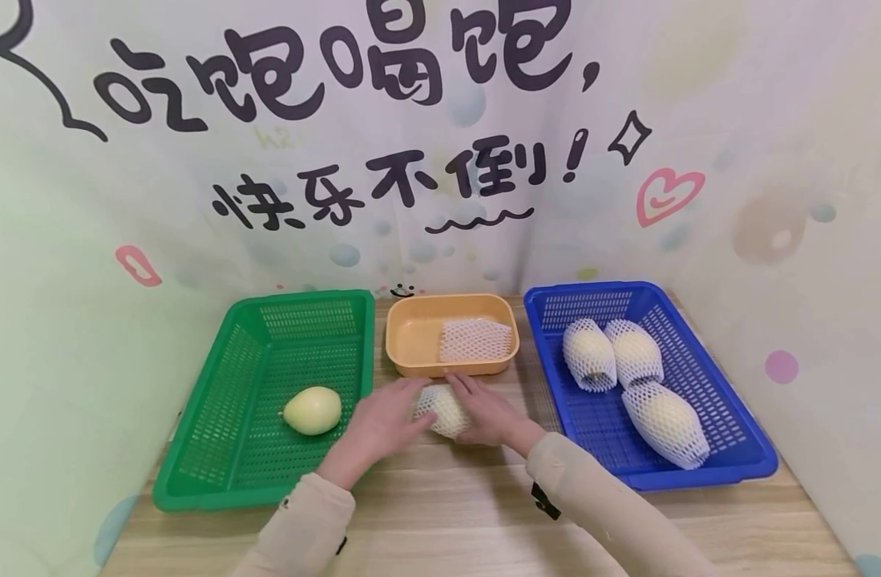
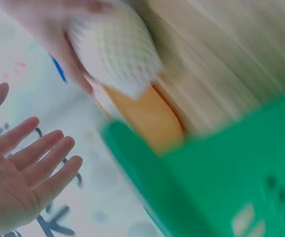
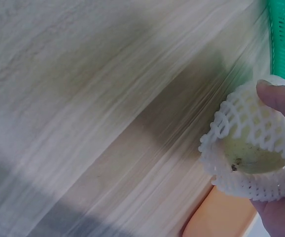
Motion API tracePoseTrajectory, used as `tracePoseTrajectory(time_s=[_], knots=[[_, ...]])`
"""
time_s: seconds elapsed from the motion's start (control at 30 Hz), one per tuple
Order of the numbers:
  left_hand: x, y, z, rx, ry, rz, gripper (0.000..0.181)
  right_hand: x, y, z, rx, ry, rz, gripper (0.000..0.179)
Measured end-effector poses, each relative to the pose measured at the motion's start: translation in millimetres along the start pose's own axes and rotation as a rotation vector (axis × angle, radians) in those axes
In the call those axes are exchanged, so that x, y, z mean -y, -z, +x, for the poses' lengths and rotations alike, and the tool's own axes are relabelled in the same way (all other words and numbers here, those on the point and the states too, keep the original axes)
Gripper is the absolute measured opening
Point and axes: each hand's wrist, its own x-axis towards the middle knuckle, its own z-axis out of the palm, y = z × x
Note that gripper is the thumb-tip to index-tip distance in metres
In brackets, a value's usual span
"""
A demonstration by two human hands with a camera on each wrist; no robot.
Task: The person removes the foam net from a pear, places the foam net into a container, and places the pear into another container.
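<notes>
A pale pear-shaped fruit in a white foam net (image 1: 443, 410) is between the two hands, in front of the orange tray. My right hand (image 1: 494, 414) holds it from the right side, thumb and fingers around the net in the right wrist view; the fruit's greenish end (image 3: 256, 157) shows through the net's open end. Beside the fruit is my left hand (image 1: 385, 421). In the left wrist view the left palm (image 2: 14, 182) is bare with its fingers spread, apart from the netted fruit (image 2: 118, 49).
At left, a green basket (image 1: 195, 433) holds one unwrapped pale yellow fruit (image 1: 313, 410). The orange tray (image 1: 411, 370) at the back contains flat white foam nets (image 1: 476, 340). On the right stands a blue basket (image 1: 592, 449) with three netted fruits (image 1: 664, 421). A printed curtain hangs behind.
</notes>
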Motion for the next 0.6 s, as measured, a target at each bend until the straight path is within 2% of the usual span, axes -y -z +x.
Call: tracePoseTrajectory(time_s=[0.1, 0.17, 0.27, 0.4, 0.47, 0.6], knots=[[-14.1, -10.7, -0.8, -0.002, -0.064, -0.051, 0.053, -2.8, 0.9, -2.4, -0.007, 0.006, 0.014, 0.101], [-19.9, -19.5, -1.0, 0.003, -0.072, -0.088, 0.057, -4.7, 1.2, -4.0, -0.006, 0.009, 0.014, 0.1], [-22.6, -36.0, 0.9, -0.026, -0.082, -0.118, 0.062, -6.8, 2.1, -5.8, 0.01, -0.01, 0.0, 0.098], [-19.1, -59.5, 2.8, -0.065, -0.041, -0.149, 0.068, -7.8, 3.9, -8.6, 0.054, -0.086, 0.001, 0.092], [-15.3, -70.8, 3.8, -0.071, 0.001, -0.172, 0.071, -8.5, 4.2, -10.4, 0.061, -0.103, 0.011, 0.089], [-8.2, -89.9, 6.7, -0.06, 0.092, -0.227, 0.075, -10.3, 4.7, -14.5, 0.042, -0.069, 0.004, 0.084]])
